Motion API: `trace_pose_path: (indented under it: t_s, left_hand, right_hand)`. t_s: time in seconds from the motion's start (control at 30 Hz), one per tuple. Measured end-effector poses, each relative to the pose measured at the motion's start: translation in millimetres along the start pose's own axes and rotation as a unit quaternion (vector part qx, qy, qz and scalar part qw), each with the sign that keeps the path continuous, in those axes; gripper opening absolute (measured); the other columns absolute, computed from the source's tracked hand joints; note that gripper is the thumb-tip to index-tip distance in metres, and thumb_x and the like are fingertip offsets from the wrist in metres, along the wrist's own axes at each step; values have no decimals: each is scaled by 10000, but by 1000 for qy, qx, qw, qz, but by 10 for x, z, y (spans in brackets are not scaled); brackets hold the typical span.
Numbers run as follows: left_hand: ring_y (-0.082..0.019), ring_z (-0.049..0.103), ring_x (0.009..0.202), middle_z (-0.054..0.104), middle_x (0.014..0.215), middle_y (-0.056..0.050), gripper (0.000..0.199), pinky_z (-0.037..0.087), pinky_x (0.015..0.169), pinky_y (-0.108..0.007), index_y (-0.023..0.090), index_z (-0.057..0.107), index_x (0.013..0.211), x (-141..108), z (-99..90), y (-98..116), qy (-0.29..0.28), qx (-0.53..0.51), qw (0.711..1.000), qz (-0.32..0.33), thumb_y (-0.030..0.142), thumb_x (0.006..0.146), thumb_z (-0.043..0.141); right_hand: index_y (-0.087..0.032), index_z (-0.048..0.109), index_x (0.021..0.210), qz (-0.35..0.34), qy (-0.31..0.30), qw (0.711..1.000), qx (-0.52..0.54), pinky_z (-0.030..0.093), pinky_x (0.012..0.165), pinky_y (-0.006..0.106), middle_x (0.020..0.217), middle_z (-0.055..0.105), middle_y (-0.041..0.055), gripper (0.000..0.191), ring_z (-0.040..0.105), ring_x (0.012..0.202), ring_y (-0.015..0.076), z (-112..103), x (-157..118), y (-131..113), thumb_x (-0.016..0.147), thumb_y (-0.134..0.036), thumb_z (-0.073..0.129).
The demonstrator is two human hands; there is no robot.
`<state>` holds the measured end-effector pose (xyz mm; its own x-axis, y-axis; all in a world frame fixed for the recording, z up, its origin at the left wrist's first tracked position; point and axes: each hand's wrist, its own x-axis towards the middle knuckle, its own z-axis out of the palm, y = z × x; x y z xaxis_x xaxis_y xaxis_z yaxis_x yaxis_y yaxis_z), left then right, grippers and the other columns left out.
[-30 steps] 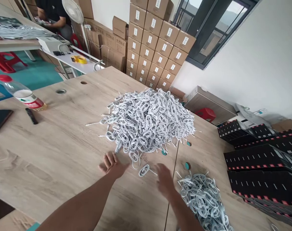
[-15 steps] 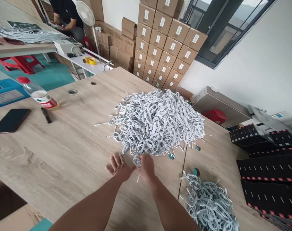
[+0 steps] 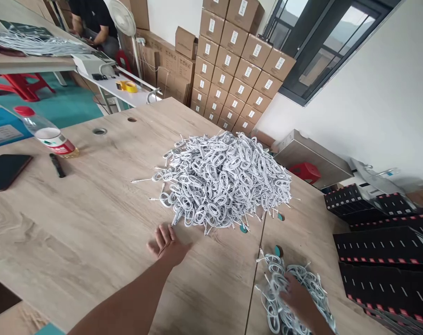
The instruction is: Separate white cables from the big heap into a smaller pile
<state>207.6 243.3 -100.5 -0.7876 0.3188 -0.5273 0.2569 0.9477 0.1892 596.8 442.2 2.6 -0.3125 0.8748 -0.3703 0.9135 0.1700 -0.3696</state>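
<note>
My left hand (image 3: 169,245) rests on the wooden table with its fingers spread, holding nothing, just in front of a large pile of coiled white cables (image 3: 225,181). My right hand (image 3: 295,295) is over a smaller pile of coiled cables (image 3: 305,274) at the lower right. Its fingers are smeared by motion, and a blurred cable coil (image 3: 277,283) lies right at the fingertips. Whether the hand grips that coil I cannot tell.
On the table's left are a bottle (image 3: 54,137), a black marker (image 3: 57,165) and a dark phone (image 3: 7,172). Black boxes (image 3: 386,249) stand to the right. Stacked cartons (image 3: 232,70) line the back wall. A seated person (image 3: 93,23) is at another table.
My right hand has moved from beside my left hand to the smaller pile at the right. The coil it held in front of the large pile is gone from there. My left hand stays put.
</note>
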Motion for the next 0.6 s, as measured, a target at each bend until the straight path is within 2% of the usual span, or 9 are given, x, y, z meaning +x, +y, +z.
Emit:
trace_pose_path:
  t_s: [0.07,0.13,0.2,0.23,0.33,0.37,0.43,0.5,0.6]
  left_hand:
    - [-330,-262,1554,-81,1727,-144,1186,-29,1231,-706,121,81,1640,-24,-3,9,14,-2,1000,1,756,749,539]
    - [-324,-232,1566,-60,1733,-141,1115,-33,1236,-697,125,89,1639,-77,-5,36,39,-3,999,-1,733,796,491]
    - [-303,-198,1580,-55,1736,-138,984,-62,1243,-672,110,80,1637,-143,7,72,71,0,997,-6,666,885,385]
    - [-294,-175,1586,-36,1738,-144,925,-80,1247,-655,96,90,1634,-171,20,89,93,2,996,-7,624,918,341]
    - [-293,-105,1599,50,1734,-172,862,-109,1255,-617,70,166,1621,-207,88,114,152,6,988,-9,572,941,333]
    - [-297,-87,1601,68,1733,-174,858,-111,1256,-613,72,187,1618,-203,115,113,165,7,986,-7,573,939,344]
    - [-297,-71,1602,72,1733,-170,857,-120,1255,-608,80,199,1617,-182,167,99,178,9,984,-3,577,938,358]
    - [-295,-75,1602,70,1733,-169,860,-138,1250,-604,80,203,1617,-159,205,79,181,10,983,-6,577,935,370]
    - [-300,-76,1602,85,1730,-178,861,-147,1248,-601,79,241,1609,-144,227,60,170,1,985,-11,569,921,410]
  right_hand:
    - [-279,707,948,11,28,994,-101,540,884,442,1033,750,99,358,683,1043,365,-184,60,267,594,-323,685]
    - [-254,709,1101,-38,65,986,-151,494,1015,473,1177,724,133,442,635,1182,375,-124,155,117,674,-364,674]
    - [-248,657,1267,-133,96,976,-143,457,1079,466,1289,683,128,507,597,1257,339,166,282,-396,770,-346,628]
    - [-243,601,1362,-196,108,965,-134,432,1110,477,1375,637,133,578,548,1324,337,366,356,-733,790,-324,634]
    - [-277,435,1533,-305,137,933,-136,405,1102,506,1559,469,158,793,421,1432,368,979,592,-1722,787,-221,701]
    - [-285,434,1533,-336,132,922,-138,397,1093,513,1558,462,164,818,412,1428,381,1137,665,-1972,775,-211,733]
    - [-291,479,1499,-361,130,914,-135,384,1075,512,1489,514,165,763,450,1366,376,1337,787,-2302,788,-185,733]
    - [-286,576,1407,-373,128,911,-120,390,1036,489,1332,603,142,612,516,1239,339,1392,877,-2435,820,-157,686]
    - [-277,702,1222,-401,134,904,-59,400,991,453,1114,651,89,359,544,1097,284,1320,956,-2438,894,-170,602]
